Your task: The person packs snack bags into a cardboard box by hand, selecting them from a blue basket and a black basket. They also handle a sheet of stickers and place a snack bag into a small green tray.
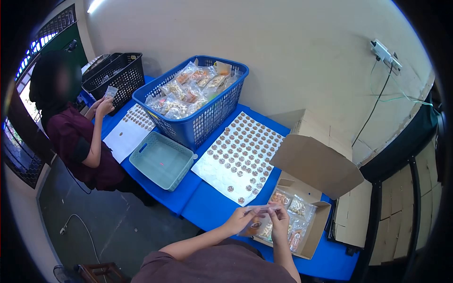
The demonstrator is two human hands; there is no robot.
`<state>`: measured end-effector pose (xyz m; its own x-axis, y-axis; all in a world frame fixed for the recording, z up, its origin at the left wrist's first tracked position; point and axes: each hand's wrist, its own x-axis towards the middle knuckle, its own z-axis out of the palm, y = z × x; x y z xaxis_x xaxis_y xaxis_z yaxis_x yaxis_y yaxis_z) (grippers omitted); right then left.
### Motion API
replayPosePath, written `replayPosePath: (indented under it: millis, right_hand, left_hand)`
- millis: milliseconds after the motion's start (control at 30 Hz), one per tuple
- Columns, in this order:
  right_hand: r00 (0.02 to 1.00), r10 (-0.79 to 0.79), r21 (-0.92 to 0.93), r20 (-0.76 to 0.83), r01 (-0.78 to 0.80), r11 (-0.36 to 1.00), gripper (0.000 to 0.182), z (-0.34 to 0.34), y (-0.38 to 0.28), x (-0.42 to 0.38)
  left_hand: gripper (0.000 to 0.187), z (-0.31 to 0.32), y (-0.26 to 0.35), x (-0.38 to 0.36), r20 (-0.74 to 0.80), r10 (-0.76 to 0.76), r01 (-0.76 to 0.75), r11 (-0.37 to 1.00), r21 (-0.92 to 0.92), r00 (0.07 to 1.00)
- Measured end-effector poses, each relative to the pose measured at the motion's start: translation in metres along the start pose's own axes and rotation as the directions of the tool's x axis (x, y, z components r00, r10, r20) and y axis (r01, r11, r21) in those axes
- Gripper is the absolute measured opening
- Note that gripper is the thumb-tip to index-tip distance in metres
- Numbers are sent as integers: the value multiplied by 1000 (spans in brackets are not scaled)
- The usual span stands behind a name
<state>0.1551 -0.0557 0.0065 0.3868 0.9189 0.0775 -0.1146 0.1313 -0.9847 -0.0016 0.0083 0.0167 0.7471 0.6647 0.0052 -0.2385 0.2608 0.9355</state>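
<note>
Both of my hands are closed on the top edge of a clear plastic packet (255,227), which hangs down between them with a round sticker on its front. My left hand (239,220) pinches one side, and my right hand (279,220) pinches the other. Just beyond and to the right of them stands an open cardboard box (315,236). Inside it lie several clear snack packets (300,207), some with pale pieces and some with orange ones. My hands and the packet hide part of the box. Ahead lies a sheet of round brown stickers (240,158).
A blue basket (207,123) heaped with filled packets stands on the blue-covered table (188,203). Beside it are a pale green tray (163,177) and another sticker sheet (125,139). At the left a co-worker (75,137) holds a small packet near black baskets (130,75).
</note>
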Motion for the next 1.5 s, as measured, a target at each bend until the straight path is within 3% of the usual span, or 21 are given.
replayPosePath:
  millis: [167,200,233,267,333,433,500,633,667,733,800,867,933,1100,1200,1267,1300,1367,1400,1467,1500]
  right_hand:
    - [968,213,219,-130,-182,959,13,-7,2,-11]
    - [974,226,133,2,-224,965,15,-3,-8,-15]
    - [960,250,44,124,-257,965,18,-2,-15,-18]
    - [962,259,46,85,-264,963,18,-12,-15,-21]
    - [934,333,-190,130,-306,933,22,-46,-6,-22]
    - [918,144,37,-370,-141,989,16,-98,-19,-17]
    - [752,16,18,-659,-5,1000,15,-138,-24,-18]
    - [642,-140,-199,-754,-20,980,13,-229,9,-45]
    - [622,-185,-317,-761,-108,942,13,-238,19,-51]
    - [594,-228,-419,-771,-204,885,14,-237,21,-60]
    - [581,-355,-616,-732,-345,708,15,-224,25,-62]
    - [554,-341,-611,-760,-430,665,15,-211,20,-62]
    - [629,-281,-677,-725,-574,460,15,-213,31,-65]
    - [615,-269,-651,-741,-560,512,13,-223,46,-66]
    - [691,-223,-710,-687,-575,407,15,-228,47,-67]
    - [767,-93,-765,-635,-607,217,17,-227,49,-68]
    - [767,-95,-765,-634,-606,216,17,-226,50,-67]
    - [754,-169,-732,-635,-518,443,26,-223,51,-64]
    - [754,-170,-733,-634,-517,442,26,-223,52,-61]
    - [708,48,-456,-704,-503,734,37,-225,55,-56]
    - [707,49,-455,-705,-504,734,37,-227,61,-57]
  left_hand:
    - [54,-4,1,5,28,64,-62,996,-64,998]
    - [56,-7,4,7,17,102,-100,989,-105,995]
    - [56,-11,4,7,-49,-4,-1,996,-87,999]
    - [54,-13,1,12,-32,-22,19,997,-81,999]
    - [47,-11,3,14,-41,-33,30,997,-75,999]
    - [50,-15,-1,17,-61,-16,16,1000,4,998]
    - [53,-19,2,14,-43,-34,38,996,78,998]
    - [63,-21,2,16,-90,-33,44,991,123,995]
    - [63,-23,2,16,-94,-26,38,992,124,995]
    - [63,-27,-4,19,-83,-9,19,991,129,997]
    - [61,-29,-8,19,-84,19,-5,988,157,996]
    - [56,-30,-9,20,-98,-66,84,976,202,993]
    - [51,-29,-9,20,-114,-146,171,954,248,983]
    - [37,-29,-11,21,-41,-75,80,986,145,996]
    - [38,-27,-9,20,-129,-100,126,969,212,987]
    - [38,-31,-15,20,-122,-114,139,966,217,986]
    - [38,-33,-16,20,-115,-124,148,964,222,986]
    - [38,-33,-17,20,-112,-152,171,966,195,982]
    - [38,-33,-17,19,-107,-183,199,965,170,977]
    - [37,-32,-17,20,-100,-211,226,958,176,972]
    - [37,-32,-17,19,-94,-240,253,950,183,966]
